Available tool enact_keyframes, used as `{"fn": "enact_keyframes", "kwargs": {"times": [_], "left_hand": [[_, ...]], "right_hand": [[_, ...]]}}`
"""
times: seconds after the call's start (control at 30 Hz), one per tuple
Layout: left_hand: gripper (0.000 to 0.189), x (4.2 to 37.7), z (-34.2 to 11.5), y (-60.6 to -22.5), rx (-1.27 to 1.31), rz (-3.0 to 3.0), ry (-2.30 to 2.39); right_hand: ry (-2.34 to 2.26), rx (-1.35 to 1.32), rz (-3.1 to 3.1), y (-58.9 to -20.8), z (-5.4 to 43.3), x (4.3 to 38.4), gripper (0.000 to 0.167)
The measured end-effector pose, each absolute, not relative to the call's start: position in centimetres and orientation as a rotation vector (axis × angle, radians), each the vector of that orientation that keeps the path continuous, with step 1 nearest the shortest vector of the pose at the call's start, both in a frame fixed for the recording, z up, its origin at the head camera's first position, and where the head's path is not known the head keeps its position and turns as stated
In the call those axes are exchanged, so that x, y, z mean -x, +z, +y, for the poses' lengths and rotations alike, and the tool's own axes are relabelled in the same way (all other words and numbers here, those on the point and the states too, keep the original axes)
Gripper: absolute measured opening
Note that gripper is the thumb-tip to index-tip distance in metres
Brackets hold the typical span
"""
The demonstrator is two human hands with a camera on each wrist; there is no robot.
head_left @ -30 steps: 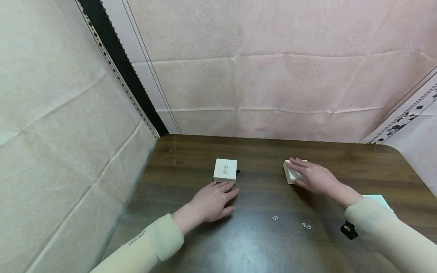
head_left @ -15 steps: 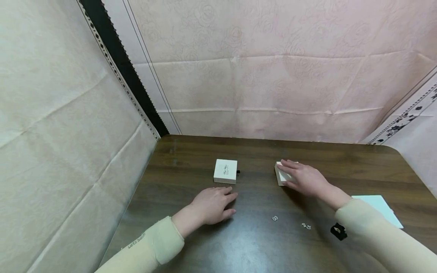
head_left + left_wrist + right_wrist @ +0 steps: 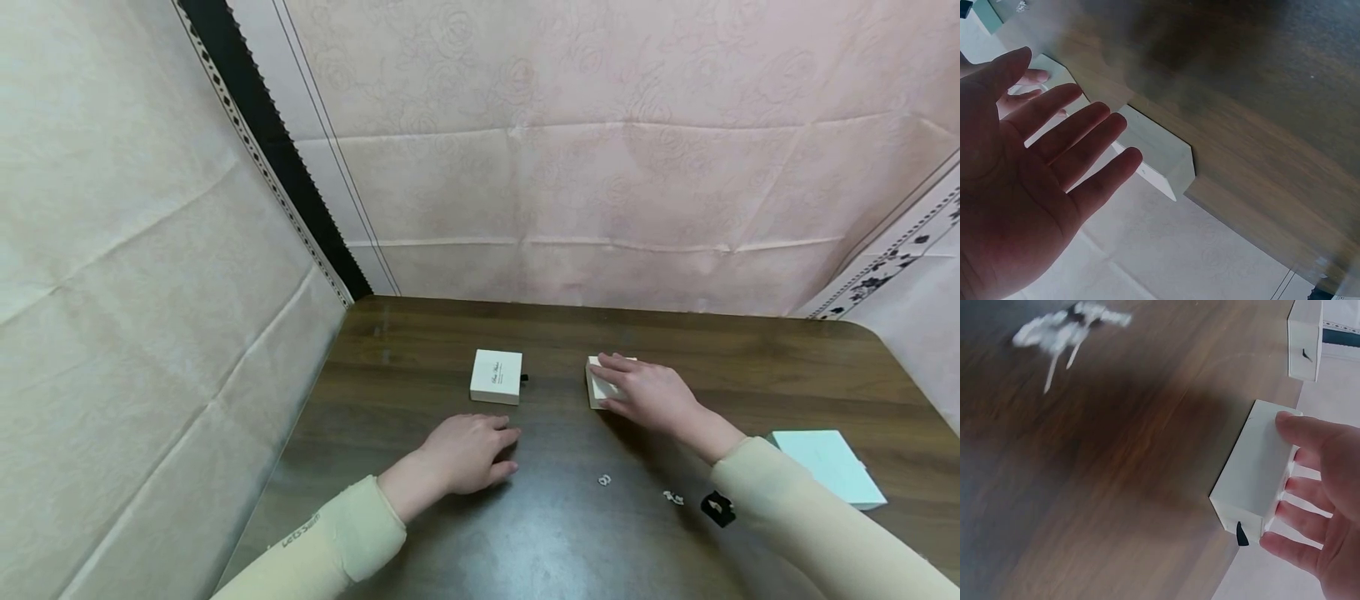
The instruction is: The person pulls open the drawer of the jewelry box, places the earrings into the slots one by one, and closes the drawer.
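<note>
My right hand (image 3: 648,396) holds a small white box (image 3: 595,385), fingers over its lid and thumb against the near side. A short black ribbon tab (image 3: 1242,534) sticks out of this box's end in the right wrist view. To its left lies a second white box (image 3: 495,375) with dark script on the lid and a black tab on its right side. My left hand (image 3: 461,454) hovers just in front of that box, palm down, fingers loosely extended and holding nothing.
Small silvery pieces (image 3: 604,480) lie on the brown table (image 3: 555,542); others, earring-like pieces with thin pins (image 3: 1063,331), show in the right wrist view. A black pad (image 3: 717,508) sits by my right sleeve, with a pale teal box (image 3: 828,467) beyond. Cloth hangs behind the table.
My right hand and its white box have slid left towards the other box. The black pad has shifted left too. My left hand has drawn back slightly from the second box.
</note>
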State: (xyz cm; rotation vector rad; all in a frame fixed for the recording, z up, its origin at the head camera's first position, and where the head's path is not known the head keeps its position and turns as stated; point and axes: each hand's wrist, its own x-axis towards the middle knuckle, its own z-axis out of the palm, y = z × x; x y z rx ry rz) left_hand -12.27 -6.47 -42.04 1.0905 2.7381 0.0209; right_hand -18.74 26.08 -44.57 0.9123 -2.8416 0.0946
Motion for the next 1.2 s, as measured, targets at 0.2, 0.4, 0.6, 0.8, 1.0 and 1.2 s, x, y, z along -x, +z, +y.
{"fn": "enact_keyframes", "kwargs": {"times": [0.2, 0.4, 0.6, 0.8, 1.0, 1.2], "left_hand": [[0.049, 12.4, -6.3, -42.2, -1.085, 2.738, 0.033], [0.048, 12.4, -6.2, -42.3, -1.085, 2.740, 0.029], [0.048, 12.5, -6.0, -42.3, -1.093, 2.744, 0.018], [0.047, 12.6, -6.0, -42.4, -1.095, 2.744, 0.016], [0.047, 12.8, -5.9, -42.5, -1.102, 2.743, 0.007], [0.047, 12.9, -5.5, -42.6, -1.106, 2.736, -0.002]], "right_hand": [[0.101, -0.932, -2.828, -44.7, 24.9, 18.8, 0.056], [0.087, -0.945, -2.825, -44.7, 24.1, 18.9, 0.055], [0.065, -0.962, -2.808, -44.6, 23.0, 19.0, 0.055], [0.044, -0.965, -2.806, -44.5, 22.2, 19.2, 0.055], [0.040, -0.966, -2.808, -44.4, 21.8, 19.2, 0.054], [0.069, -0.969, -2.836, -44.2, 21.5, 19.2, 0.053]]}}
